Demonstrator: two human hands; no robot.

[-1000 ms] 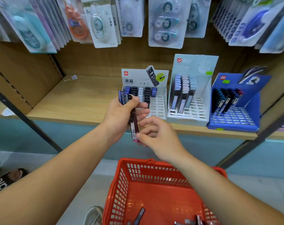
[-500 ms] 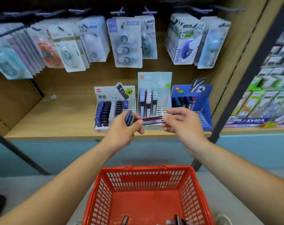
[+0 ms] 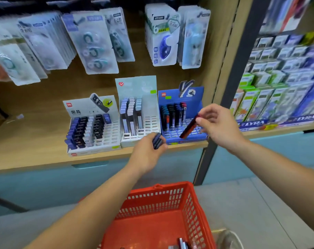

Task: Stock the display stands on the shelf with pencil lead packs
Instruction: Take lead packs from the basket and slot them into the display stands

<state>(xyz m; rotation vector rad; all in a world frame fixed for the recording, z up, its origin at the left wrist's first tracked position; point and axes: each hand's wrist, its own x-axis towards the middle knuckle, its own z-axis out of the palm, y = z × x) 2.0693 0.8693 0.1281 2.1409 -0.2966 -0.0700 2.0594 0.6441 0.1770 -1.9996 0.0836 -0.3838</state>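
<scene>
**Q:** Entry, nearest first. What sits lowest in the view?
**Op:** I log a red plastic lattice basket (image 3: pixel 152 203) below both forearms. A few slim lead packs (image 3: pixel 181 245) lie on its floor at the frame edge, too blurred to count.

**Q:** Left hand?
**Op:** My left hand (image 3: pixel 147 155) is curled round a small stack of dark blue lead packs (image 3: pixel 157 141). It holds them just in front of the shelf lip, below the middle stand.

**Q:** Right hand?
**Op:** My right hand (image 3: pixel 219 126) pinches the upper end of one slim red-and-black lead pack (image 3: pixel 189 127) between thumb and fingertips. The pack is tilted, lower end down-left, over the front slots of the blue cardboard display stand (image 3: pixel 197 105). I cannot tell whether it touches the grid.

**Q:** The stands?
**Op:** Three stand side by side on the pale wooden shelf (image 3: pixel 35 137). The blue one is rightmost, with dark packs upright in its rear rows. The white slotted stand (image 3: pixel 149 105) in the middle holds pale blue and grey packs at its left rear. The white-and-grey stand (image 3: pixel 80 108) at left is largely filled.

**Q:** Beyond?
**Op:** Blister-carded correction tapes (image 3: pixel 93 45) hang above. Green boxes (image 3: pixel 256 101) fill the bay to the right.
</scene>
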